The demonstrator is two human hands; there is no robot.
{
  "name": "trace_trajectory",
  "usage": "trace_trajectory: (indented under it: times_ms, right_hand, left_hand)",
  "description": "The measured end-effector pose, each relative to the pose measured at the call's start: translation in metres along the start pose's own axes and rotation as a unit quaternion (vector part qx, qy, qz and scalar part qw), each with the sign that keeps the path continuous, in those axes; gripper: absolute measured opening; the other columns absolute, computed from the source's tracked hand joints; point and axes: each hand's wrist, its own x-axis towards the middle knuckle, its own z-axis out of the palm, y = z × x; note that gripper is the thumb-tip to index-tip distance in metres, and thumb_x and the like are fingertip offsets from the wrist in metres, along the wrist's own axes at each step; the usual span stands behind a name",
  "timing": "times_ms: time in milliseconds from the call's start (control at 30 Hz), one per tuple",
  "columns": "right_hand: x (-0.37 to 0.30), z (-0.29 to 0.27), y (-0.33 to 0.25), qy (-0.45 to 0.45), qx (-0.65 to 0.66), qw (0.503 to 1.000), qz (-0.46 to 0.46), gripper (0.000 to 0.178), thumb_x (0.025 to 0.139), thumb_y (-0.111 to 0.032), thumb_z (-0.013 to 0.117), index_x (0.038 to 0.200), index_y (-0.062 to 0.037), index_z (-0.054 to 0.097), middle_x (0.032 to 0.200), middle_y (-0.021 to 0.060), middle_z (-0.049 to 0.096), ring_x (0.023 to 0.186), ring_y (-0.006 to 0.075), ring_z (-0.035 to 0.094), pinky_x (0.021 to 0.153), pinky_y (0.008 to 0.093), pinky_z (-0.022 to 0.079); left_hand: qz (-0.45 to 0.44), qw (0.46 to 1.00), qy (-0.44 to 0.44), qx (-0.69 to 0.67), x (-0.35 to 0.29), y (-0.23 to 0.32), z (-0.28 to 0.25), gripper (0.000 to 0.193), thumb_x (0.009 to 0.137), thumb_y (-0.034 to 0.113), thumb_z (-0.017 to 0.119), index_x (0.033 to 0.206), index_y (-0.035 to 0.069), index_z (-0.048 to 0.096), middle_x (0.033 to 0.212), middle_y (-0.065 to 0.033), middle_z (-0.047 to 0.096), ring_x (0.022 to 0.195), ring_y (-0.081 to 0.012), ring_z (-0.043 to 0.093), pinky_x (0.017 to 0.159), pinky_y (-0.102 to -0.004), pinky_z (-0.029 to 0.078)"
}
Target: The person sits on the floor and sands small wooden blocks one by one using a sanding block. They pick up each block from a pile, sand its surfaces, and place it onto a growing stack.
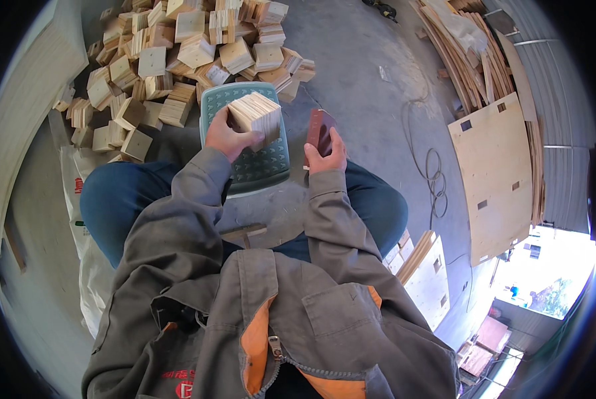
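Plainly pale, layered wood stack (256, 114); left grip (228, 139) pinching it, right grip (329, 155) clasping reddish-brown block (316, 126).

The left forearm (195, 189) and right forearm (341, 213) reach forward, knees (385, 203) bent and splayed. The left hand (230, 142) grips, thumb pointing right; the right hand (331, 157) curls, thumb on its left side.
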Motion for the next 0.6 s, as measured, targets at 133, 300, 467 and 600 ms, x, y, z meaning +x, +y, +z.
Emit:
trace_trajectory:
  times_ms: [133,300,467,600]
  right_hand:
    - [0.000,-0.004,0.003,-0.002,0.042,0.998,0.057,0.082,0.077,-0.019,0.090,0.149,-0.0015,0.055,0.145,0.0239,0.058,0.133,0.0379,0.059,0.113,0.0453,0.049]
    - [0.001,-0.003,0.000,-0.007,0.052,0.995,0.083,0.081,0.077,-0.021,0.090,0.148,0.0009,0.056,0.144,0.0244,0.060,0.131,0.0365,0.061,0.111,0.0439,0.050]
    - [0.000,0.006,0.002,-0.012,0.068,0.994,0.080,0.078,0.080,-0.024,0.089,0.147,0.0030,0.057,0.142,0.0224,0.064,0.128,0.0323,0.065,0.110,0.0402,0.051]
    - [0.001,0.007,-0.002,-0.033,0.088,0.991,0.097,0.075,0.078,-0.024,0.089,0.144,-0.0014,0.060,0.143,0.0222,0.061,0.132,0.0367,0.060,0.112,0.0444,0.049]
  left_hand:
    - [0.158,0.967,0.035,0.197,-0.004,0.004,0.000,0.096,0.065,0.012,0.095,0.148,0.005,0.049,0.153,-0.0191,0.051,0.143,-0.0361,0.050,0.120,-0.0422,0.043]
    - [0.249,0.919,0.037,0.302,-0.007,-0.015,-0.002,0.092,0.065,0.008,0.092,0.147,0.018,0.052,0.159,-0.0175,0.044,0.152,-0.0440,0.038,0.125,-0.0468,0.039]
    - [0.289,0.893,-0.049,0.342,-0.027,-0.007,0.003,0.088,0.066,0.009,0.093,0.144,0.023,0.055,0.165,-0.0160,0.036,0.157,-0.0443,0.031,0.126,-0.0497,0.037]
    - [0.310,0.886,-0.099,0.332,-0.040,-0.008,-0.002,0.093,0.063,0.010,0.095,0.146,0.021,0.054,0.166,-0.0167,0.035,0.157,-0.0438,0.031,0.126,-0.0502,0.037]
